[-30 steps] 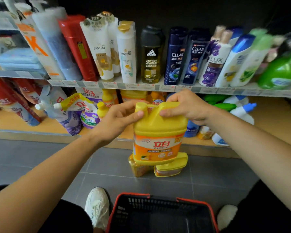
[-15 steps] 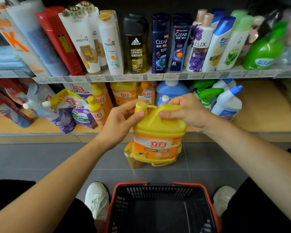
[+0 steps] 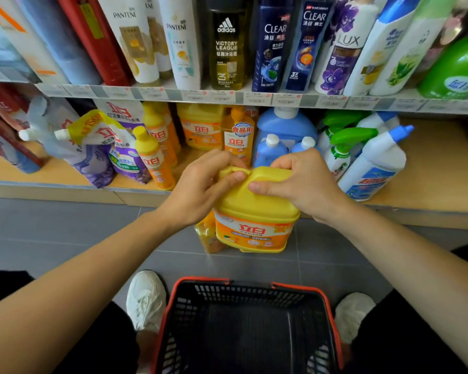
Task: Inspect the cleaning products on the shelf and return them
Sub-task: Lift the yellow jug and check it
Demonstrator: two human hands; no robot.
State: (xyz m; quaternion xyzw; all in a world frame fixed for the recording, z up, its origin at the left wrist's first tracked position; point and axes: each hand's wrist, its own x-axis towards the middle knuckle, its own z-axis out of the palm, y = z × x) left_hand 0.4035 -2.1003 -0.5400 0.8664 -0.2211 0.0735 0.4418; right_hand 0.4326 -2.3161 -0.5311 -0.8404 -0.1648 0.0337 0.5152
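Note:
A big yellow detergent jug with an orange label hangs in front of the lower shelf, above the grey floor. My left hand grips its cap and neck on the left side. My right hand curls over the jug's handle at the top right. A smaller yellow bottle shows behind the jug at its lower left, seemingly strapped to it. Matching yellow jugs stand on the lower shelf behind my hands.
A black basket with a red rim sits on the floor between my white shoes. Blue bottles, white spray bottles and purple refill pouches crowd the lower shelf. Shampoo bottles line the upper shelf.
The jug has moved closer to the lower shelf while both hands keep hold of it. My view has tilted down and nearer, so the basket shows more fully.

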